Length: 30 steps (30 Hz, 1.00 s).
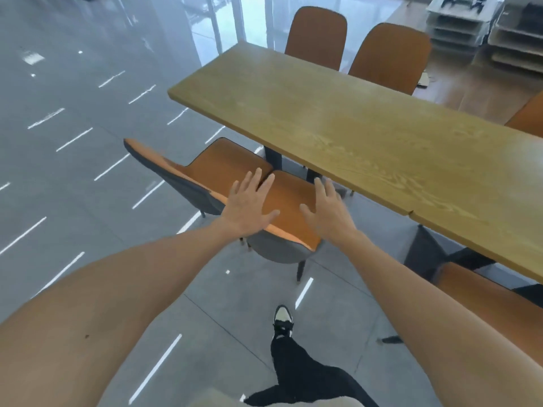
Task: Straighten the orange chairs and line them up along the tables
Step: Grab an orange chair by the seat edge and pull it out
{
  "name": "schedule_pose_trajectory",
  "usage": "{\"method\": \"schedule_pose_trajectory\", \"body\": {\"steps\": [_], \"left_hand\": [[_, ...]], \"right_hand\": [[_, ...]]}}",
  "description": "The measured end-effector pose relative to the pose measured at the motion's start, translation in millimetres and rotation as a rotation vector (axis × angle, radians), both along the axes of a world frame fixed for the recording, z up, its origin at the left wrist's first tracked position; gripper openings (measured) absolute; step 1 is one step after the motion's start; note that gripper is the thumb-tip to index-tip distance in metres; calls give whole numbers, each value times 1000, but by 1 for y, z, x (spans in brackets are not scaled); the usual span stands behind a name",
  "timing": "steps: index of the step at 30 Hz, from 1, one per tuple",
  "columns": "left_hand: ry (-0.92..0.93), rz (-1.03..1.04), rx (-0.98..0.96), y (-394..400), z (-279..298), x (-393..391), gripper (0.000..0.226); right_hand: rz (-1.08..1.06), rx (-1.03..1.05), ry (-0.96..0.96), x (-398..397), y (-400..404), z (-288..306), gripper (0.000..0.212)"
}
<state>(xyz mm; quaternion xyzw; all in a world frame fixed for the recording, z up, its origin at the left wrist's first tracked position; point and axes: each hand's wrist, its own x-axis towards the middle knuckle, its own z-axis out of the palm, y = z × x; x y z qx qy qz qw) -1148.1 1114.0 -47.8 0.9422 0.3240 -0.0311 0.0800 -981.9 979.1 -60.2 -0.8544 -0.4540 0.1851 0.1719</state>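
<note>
My left hand (248,208) and right hand (326,212) reach out, fingers spread and holding nothing, over the near orange chair (289,207), which stands beside the surface (338,127), touching another chair (217,168).

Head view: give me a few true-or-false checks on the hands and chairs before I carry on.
1. Both hands, left hand and right hand, are open over the nearest chair. True.
2. The right hand grips the table edge. False: it is spread over the chair.
3. The second chair stands left of the nearest one. True.
4. No chairs stand on the table's far side. False: two far chairs show there.
</note>
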Motion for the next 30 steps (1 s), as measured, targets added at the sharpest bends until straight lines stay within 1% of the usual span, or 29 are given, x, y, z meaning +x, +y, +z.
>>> {"method": "schedule_pose_trajectory", "body": {"steps": [3, 5, 8, 10, 15, 17, 18, 19, 20, 21, 22, 23, 25, 26, 28, 30], "left_hand": [[123, 23, -101, 54, -10, -18, 103], [181, 29, -154, 94, -17, -31, 112], [213, 21, -212, 151, -29, -48, 126], [237, -17, -214, 186, -44, -58, 132], [303, -147, -131, 270, -72, -66, 135], [332, -196, -135, 296, -77, -73, 134], [364, -222, -144, 308, -81, -79, 132], [405, -245, -145, 319, -86, -85, 129], [453, -262, -142, 330, -93, -92, 126], [505, -281, -135, 341, -100, -97, 121], [546, -312, -120, 352, -107, -102, 111], [568, -354, -99, 361, -113, -106, 94], [519, -437, -67, 376, -124, -112, 54], [476, -464, -60, 381, -129, -113, 42], [411, -496, -46, 386, -135, -113, 28], [356, -519, -41, 388, -140, -111, 21]], "right_hand": [[-34, -28, 65, -17, 47, -15, 79], [-22, -46, 72, -28, 77, -22, 81], [-48, -78, 94, -47, 117, -28, 83], [-64, -88, 101, -64, 138, -35, 86], [-170, -87, 73, -106, 182, -53, 104], [-206, -164, 105, -123, 194, -63, 111], [-196, -242, 133, -130, 199, -69, 112], [-162, -333, 143, -137, 202, -76, 110], [-117, -417, 129, -143, 205, -84, 103], [-87, -474, 95, -147, 207, -90, 92], [-84, -495, 51, -149, 210, -94, 79], [-103, -497, 21, -150, 212, -97, 70], [-149, -498, 0, -152, 217, -99, 64], [-171, -501, -13, -154, 219, -100, 64], [-223, -489, -53, -160, 223, -103, 59], [-272, -475, -91, -164, 228, -106, 51]]}}
